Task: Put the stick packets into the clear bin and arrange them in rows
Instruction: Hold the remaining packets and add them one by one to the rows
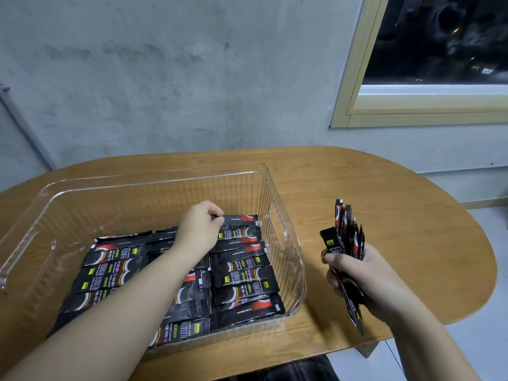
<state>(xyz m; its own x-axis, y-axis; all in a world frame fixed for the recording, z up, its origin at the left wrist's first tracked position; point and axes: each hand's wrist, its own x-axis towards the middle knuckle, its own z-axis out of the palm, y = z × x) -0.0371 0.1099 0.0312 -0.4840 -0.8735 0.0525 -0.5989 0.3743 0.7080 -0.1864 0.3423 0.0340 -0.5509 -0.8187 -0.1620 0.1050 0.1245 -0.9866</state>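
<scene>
Your left hand (199, 229) reaches into the clear bin (286, 215) and pinches the end of one stick packet (242, 219) at the far end of the right-hand row. Your right hand (357, 273) clenches a bundle of packets (347, 237) upright above the wooden table (398, 215), just right of the bin.

both my arms are bare right down to the wrist, no sleeves, no watch, no rings on my left hand (198, 229) or right hand (354, 273). nails short and plain. below the table (384, 193) edge, dark checked trousers (299, 371).
</scene>
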